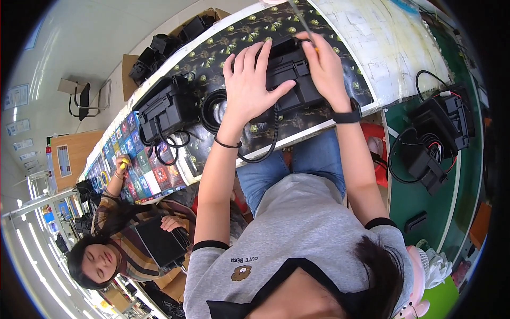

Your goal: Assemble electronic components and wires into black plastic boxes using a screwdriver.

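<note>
A black plastic case (292, 74) with a moulded lid lies on the dark patterned mat in front of me. My left hand (249, 82) rests over its left side, fingers spread and thumb reaching across the front. At the far right corner of the case, my right hand (325, 66) is closed round a tool with a thin shaft (303, 20), which points away from me and is blurred. A bit of orange-yellow shows between those fingers; the rest of the tool is hidden. A black cable (275, 133) loops down from the case past the table's near edge.
Left of the case sit a coiled black cable (211, 109) and a similar black case (169, 106) with cables. More cabled black units (441, 119) lie on a green surface at right. A co-worker (143, 239) at left holds a black box. Cartons of black parts stand beyond the table.
</note>
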Demonstrator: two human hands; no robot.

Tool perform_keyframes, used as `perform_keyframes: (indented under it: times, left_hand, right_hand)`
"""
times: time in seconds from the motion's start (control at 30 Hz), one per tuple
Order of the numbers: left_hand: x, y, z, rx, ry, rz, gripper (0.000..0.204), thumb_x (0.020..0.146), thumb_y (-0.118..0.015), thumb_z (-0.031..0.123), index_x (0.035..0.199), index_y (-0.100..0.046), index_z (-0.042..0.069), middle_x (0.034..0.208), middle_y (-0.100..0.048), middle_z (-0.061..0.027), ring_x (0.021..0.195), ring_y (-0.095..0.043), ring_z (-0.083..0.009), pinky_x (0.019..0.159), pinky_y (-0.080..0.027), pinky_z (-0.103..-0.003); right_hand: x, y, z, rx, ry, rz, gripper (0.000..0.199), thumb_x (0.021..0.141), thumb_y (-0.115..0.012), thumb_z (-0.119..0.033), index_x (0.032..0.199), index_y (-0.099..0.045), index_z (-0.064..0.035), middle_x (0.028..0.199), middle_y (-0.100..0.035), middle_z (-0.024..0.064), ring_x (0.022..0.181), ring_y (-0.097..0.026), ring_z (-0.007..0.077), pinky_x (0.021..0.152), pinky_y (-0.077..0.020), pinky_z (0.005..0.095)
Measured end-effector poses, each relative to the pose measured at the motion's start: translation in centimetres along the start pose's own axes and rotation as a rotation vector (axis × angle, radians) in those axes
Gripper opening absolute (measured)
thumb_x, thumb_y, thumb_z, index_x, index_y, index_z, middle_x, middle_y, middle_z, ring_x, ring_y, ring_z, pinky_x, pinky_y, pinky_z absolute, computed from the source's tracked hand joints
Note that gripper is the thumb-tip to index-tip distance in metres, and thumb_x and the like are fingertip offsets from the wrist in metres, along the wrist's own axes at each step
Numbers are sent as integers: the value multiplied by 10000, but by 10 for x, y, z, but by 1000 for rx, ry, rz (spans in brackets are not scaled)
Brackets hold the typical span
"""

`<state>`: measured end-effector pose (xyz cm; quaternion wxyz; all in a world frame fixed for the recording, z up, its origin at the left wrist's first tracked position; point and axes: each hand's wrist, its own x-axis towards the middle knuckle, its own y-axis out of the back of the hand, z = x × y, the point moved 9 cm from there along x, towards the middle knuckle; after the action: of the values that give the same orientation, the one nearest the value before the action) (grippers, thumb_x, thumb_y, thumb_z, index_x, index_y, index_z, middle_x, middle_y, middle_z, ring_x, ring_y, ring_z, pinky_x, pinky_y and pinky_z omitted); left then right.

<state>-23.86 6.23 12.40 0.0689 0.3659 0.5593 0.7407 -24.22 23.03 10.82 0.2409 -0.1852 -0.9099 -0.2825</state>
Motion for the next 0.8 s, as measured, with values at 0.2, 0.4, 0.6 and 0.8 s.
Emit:
perform_keyframes:
  times: [0.2,0.4,0.6,0.8]
  left_hand:
    - [20,-10,-24,-79,20,-86,969,701,-716,623,1465,-451,90,1403,-507,-117,1333,-443,-289,1145,-239,-490]
    - [44,-27,-60,-248,69,-374,1072,654,-723,628,1532,-382,114,1533,-417,-149,1464,-312,-313,1196,-172,-496]
    - [46,-33,-66,-331,51,-468,1095,645,-745,626,1553,-345,162,1574,-356,-170,1499,-236,-326,1205,-135,-524]
    - [43,-29,-61,-306,44,-371,1136,604,-772,660,1520,-402,100,1527,-423,-172,1476,-293,-320,1204,-151,-502]
  right_hand:
    - [-42,11,34,420,-389,-28,273,1051,-486,-217,1230,-631,-72,1036,-702,22,764,-554,64,701,-456,219]
    - [-44,6,16,497,-344,-36,313,1055,-488,-240,1281,-609,-60,1134,-705,30,787,-575,76,710,-467,229]
    - [-42,7,12,451,-317,-49,315,1056,-484,-229,1285,-606,-49,1179,-702,76,959,-659,140,841,-498,268]
    - [-42,9,8,442,-316,-47,314,1056,-484,-212,1291,-602,-40,1193,-699,109,1112,-662,204,942,-485,309]
